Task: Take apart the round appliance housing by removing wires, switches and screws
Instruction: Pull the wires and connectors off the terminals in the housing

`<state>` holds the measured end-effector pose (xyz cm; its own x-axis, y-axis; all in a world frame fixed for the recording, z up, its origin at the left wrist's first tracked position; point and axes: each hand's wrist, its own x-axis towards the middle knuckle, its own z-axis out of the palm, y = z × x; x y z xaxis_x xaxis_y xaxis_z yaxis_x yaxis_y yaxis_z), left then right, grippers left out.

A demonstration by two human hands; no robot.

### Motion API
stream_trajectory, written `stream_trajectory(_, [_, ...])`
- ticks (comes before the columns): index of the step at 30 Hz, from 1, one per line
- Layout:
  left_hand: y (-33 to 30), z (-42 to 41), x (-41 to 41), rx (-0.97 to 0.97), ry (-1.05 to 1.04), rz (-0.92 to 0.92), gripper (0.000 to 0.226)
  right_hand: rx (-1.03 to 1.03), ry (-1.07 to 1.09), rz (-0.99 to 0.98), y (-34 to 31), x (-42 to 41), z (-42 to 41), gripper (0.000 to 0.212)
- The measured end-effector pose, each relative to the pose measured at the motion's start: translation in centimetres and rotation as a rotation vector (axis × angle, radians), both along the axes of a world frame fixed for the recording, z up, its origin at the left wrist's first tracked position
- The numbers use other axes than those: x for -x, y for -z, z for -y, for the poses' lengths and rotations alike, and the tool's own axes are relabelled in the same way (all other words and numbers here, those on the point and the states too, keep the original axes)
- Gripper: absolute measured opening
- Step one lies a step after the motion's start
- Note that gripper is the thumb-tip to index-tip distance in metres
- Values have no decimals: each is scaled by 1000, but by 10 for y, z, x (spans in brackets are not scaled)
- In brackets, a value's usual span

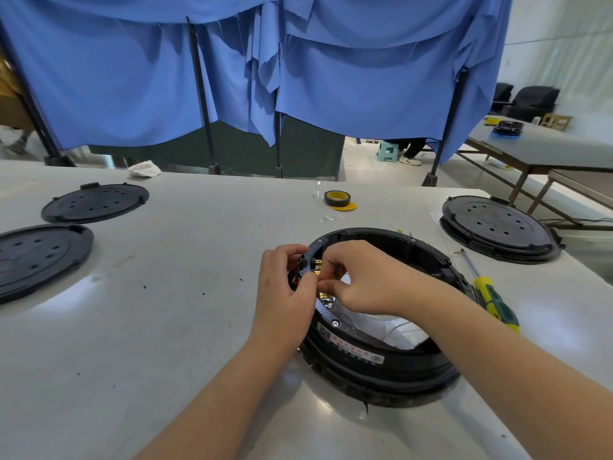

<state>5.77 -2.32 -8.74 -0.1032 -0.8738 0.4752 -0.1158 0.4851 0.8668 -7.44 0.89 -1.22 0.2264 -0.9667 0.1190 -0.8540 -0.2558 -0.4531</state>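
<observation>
While both hands pinch switch at housing left rim, table open leftward.

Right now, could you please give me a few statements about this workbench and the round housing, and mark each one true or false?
1. Both hands work at the left side of the round housing's rim. True: the left hand is outside the rim and the right hand is inside it, at the brass terminals.
2. The right hand holds the screwdriver. False: the screwdriver lies on the table to the right of the housing.
3. A roll of tape lies on the table beyond the housing. True.
4. All the rim screws are out. False: a screw sits in the near rim.
5. Two black round covers lie at the left. True.
</observation>
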Motion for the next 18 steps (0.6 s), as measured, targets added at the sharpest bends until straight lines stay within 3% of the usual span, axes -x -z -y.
stream_trajectory(5, [-2, -2, 3, -37, 5, -21, 30, 89, 21, -111, 0, -3, -6, 14])
stream_trajectory(18, [-2, -2, 4, -14, -5, -12, 33, -28, 2, -62, -3, 0, -2, 14])
